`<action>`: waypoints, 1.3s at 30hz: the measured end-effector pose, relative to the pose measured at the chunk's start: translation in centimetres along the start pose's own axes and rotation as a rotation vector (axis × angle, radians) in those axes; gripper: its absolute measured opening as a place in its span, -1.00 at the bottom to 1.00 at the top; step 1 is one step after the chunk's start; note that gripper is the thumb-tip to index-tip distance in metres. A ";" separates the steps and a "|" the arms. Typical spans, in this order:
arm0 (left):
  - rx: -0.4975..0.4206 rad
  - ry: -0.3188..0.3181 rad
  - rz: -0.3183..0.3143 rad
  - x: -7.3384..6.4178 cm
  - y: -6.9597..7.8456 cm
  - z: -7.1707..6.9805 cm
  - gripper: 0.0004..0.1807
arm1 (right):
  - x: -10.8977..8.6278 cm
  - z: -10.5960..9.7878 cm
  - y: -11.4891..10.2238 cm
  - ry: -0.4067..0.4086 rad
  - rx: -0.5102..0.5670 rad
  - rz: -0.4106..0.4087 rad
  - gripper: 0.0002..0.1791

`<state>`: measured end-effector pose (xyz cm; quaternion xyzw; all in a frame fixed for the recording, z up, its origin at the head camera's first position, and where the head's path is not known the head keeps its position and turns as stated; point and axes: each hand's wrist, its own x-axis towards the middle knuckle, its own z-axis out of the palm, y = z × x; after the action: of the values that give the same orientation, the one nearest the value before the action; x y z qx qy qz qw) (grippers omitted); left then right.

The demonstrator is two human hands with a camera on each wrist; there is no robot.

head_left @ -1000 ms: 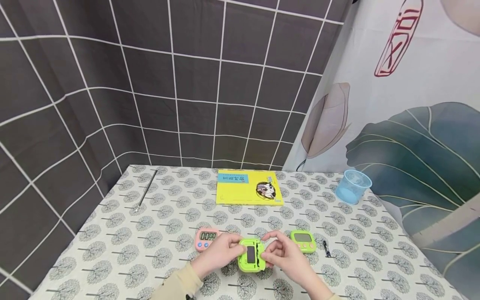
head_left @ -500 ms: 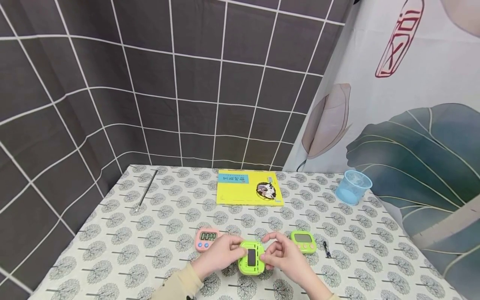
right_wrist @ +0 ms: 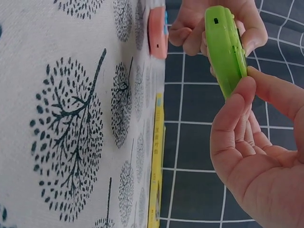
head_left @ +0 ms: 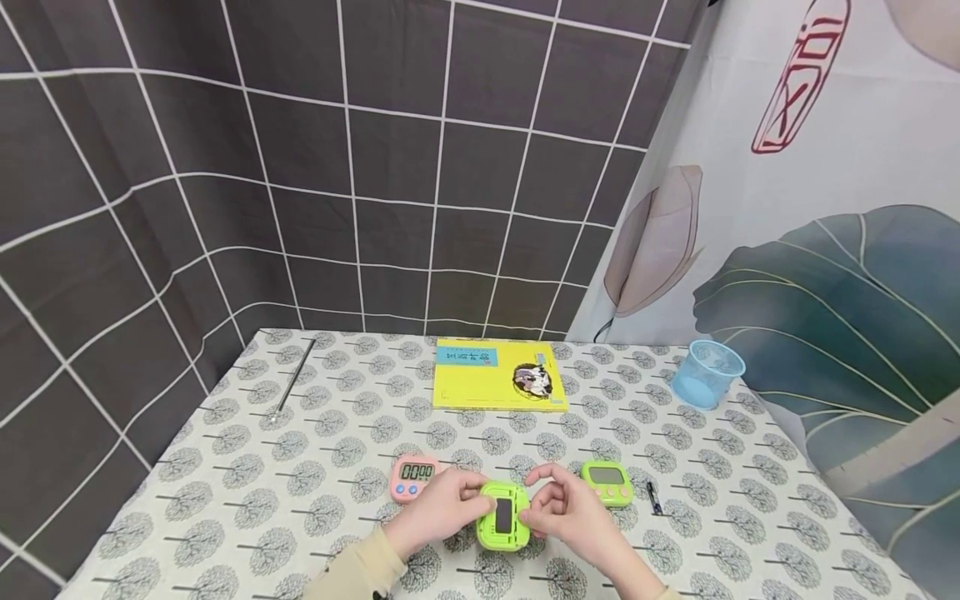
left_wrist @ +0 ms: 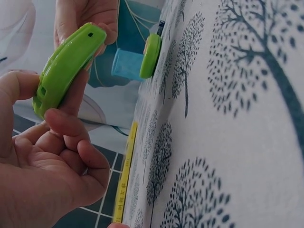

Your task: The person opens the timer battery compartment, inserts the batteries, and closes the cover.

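One green timer [head_left: 504, 540], held, dark-panelled face up; position: raised clear of the table [head_left: 315, 467], above its near middle, tilted, between two hands. Left hand [head_left: 442, 507]: grasping the left side of the rim between thumb and fingers. Right hand [head_left: 573, 517]: pinching the opposite rim with thumb and index fingertip, the other fingers curled in.

Handling, as judged: light; hard, stiff plastic shell; glossy, so probably a little slippery under dry fingertips. Slots and thin edges along the casing look the most fragile part. Best hold: the thick rounded sides, one hand to each, with little squeeze and the dark panel left uncovered.

One pink timer [head_left: 405, 479], flat, just beyond the left hand. One second green timer [head_left: 607, 483], flat, beyond the right hand. One small black item [head_left: 654, 498], right of that timer, towards the table's right edge; too small to identify. One yellow book [head_left: 480, 387], flat, along the far edge. One blue cup [head_left: 693, 387], upright, near the far right corner. One thin dark rod [head_left: 294, 377], lying near the far left corner.
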<state>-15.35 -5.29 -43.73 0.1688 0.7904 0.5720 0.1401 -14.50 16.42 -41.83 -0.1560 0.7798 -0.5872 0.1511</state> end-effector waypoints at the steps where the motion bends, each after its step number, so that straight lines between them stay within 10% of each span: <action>1: 0.003 0.000 0.004 0.0 0.1 0.0 -0.70 | 0.0 0.0 0.0 0.000 0.000 0.002 -0.47; 17: 0.007 -0.006 0.043 0.0 0.3 0.0 -0.72 | 0.0 -0.6 0.4 -0.124 0.083 0.096 -0.60; 39: -0.064 -0.079 0.079 -0.3 0.2 0.1 -0.71 | -0.4 -0.6 0.3 -0.083 0.029 0.040 -0.66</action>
<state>-15.04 -5.24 -43.58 0.2179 0.7583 0.5949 0.1536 -14.41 17.19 -41.93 -0.1623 0.7671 -0.5885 0.1972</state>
